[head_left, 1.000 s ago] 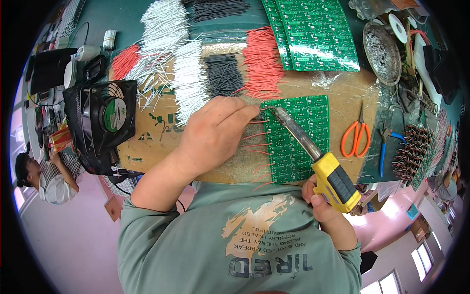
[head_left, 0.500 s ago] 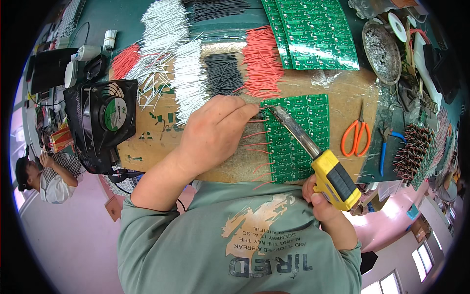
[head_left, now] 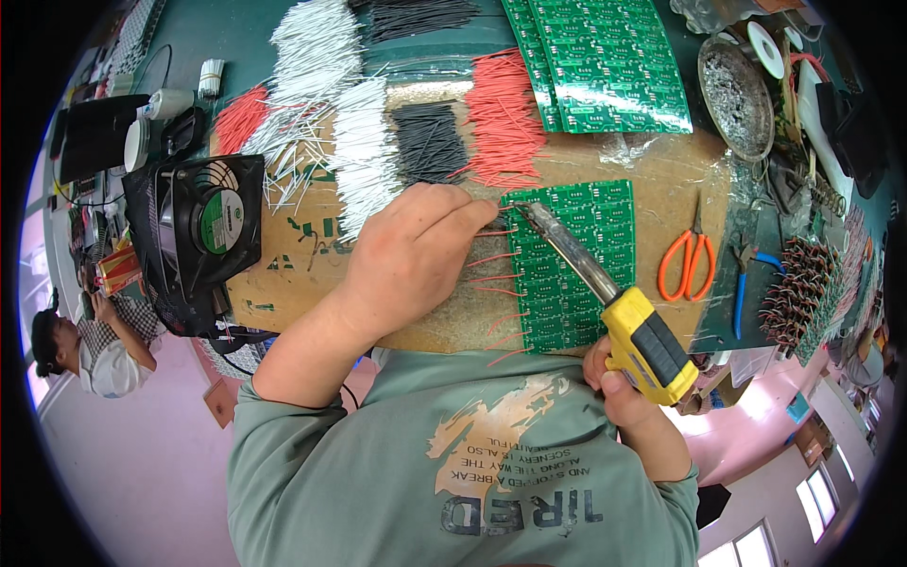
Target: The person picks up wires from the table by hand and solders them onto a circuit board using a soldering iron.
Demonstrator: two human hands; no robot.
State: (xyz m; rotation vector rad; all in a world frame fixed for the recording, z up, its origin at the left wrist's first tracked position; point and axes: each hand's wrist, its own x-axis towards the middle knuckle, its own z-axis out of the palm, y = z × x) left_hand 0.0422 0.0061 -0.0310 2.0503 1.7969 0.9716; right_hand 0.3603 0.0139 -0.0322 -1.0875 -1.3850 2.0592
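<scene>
A green circuit board panel (head_left: 576, 274) lies in front of me, with several thin red wires (head_left: 491, 278) sticking out from its left edge. At the panel's upper left corner, the thumb and fingers of my left hand (head_left: 416, 250) are pinched together on what looks like a thin wire, mostly hidden by the fingers. My right hand (head_left: 614, 386) is closed round the yellow and black handle of a soldering iron (head_left: 650, 345). The iron slants up and left across the panel, its tip at the same corner, close to my left fingertips.
Bundles of white wires (head_left: 367, 151), black wires (head_left: 430, 142) and red wires (head_left: 505, 118) lie beyond. More green panels (head_left: 614, 66) are stacked far right. Orange-handled scissors (head_left: 687, 265), blue-handled cutters (head_left: 742, 293) and a metal dish (head_left: 737, 99) stand right; a black fan (head_left: 213, 217) stands left.
My hands, the soldering iron and the panel stay almost in place. At the far left, another person has shifted slightly.
</scene>
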